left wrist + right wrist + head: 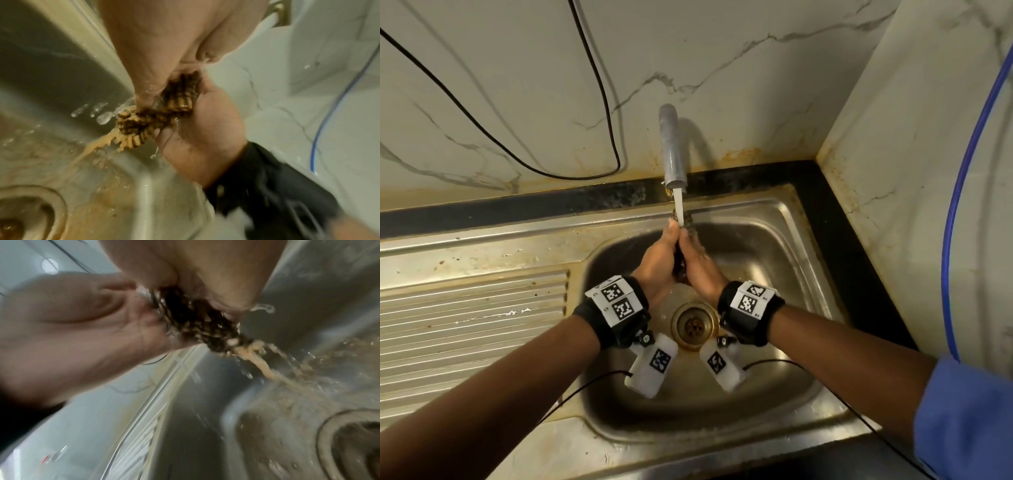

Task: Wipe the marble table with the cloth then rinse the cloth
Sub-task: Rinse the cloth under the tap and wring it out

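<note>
Left hand (657, 263) and right hand (698, 270): palms pressed together over the sink (774, 219), squeezing the cloth (156, 113) between them beneath the tap (673, 147). Water stream (679, 205) struck the cloth; brown runoff (265, 366) fell near the drain (693, 325).

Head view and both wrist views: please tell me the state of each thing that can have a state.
tap: running, stream falls on the cloth
cloth: soaked, bunched between both palms, brownish water draining from it
left hand: presses the cloth
right hand: presses the cloth from the other side
sink: wet, murky water on its floor
drain: unplugged
</note>
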A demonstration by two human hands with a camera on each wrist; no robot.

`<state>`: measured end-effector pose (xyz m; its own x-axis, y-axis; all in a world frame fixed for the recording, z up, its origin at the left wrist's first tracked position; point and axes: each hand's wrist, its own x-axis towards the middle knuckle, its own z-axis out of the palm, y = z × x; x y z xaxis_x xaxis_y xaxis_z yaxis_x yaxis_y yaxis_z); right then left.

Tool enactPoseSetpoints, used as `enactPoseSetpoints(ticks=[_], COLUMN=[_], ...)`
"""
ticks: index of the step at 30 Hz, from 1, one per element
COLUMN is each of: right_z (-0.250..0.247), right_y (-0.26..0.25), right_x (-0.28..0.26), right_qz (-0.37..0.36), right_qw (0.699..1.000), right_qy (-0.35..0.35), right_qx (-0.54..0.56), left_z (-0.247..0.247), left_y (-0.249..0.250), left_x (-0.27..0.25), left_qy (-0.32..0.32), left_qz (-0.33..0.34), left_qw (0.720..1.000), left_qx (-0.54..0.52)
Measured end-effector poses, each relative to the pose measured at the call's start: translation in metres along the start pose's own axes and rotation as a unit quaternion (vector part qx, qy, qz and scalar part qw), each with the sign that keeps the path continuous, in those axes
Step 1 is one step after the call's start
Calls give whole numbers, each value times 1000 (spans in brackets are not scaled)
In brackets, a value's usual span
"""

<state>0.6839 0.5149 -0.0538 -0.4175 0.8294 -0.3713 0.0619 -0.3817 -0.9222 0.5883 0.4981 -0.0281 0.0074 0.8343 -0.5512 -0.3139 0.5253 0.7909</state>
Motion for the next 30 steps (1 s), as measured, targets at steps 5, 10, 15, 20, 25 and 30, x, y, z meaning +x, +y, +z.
enactPoseSetpoints(ticks=[5, 10, 15, 20, 25, 30], right_z=[-2, 8, -8, 13, 3, -5], right_y=[-6, -1, -7, 3, -2, -11], right_x=[5, -6, 9, -6, 5, 9], right_qz=[44, -34, 23, -73, -56, -44], right_qw=[998, 999, 994, 997, 997, 989], right_qy=[47, -1, 84, 5, 40, 86], right_qx=[-10, 12, -59, 17, -35, -113], left_z=[3, 3, 9, 2, 5, 3], left_y=[6, 13, 6, 10, 4, 2], left_x=[-3, 3, -4, 1, -2, -2], left_qy=[-15, 15, -24, -9, -20, -37], left_qz=[-3, 7, -4, 1, -9, -15], left_qw=[1000, 1000, 1000, 1000, 1000, 998], left_qx=[21, 11, 6, -9, 10, 49])
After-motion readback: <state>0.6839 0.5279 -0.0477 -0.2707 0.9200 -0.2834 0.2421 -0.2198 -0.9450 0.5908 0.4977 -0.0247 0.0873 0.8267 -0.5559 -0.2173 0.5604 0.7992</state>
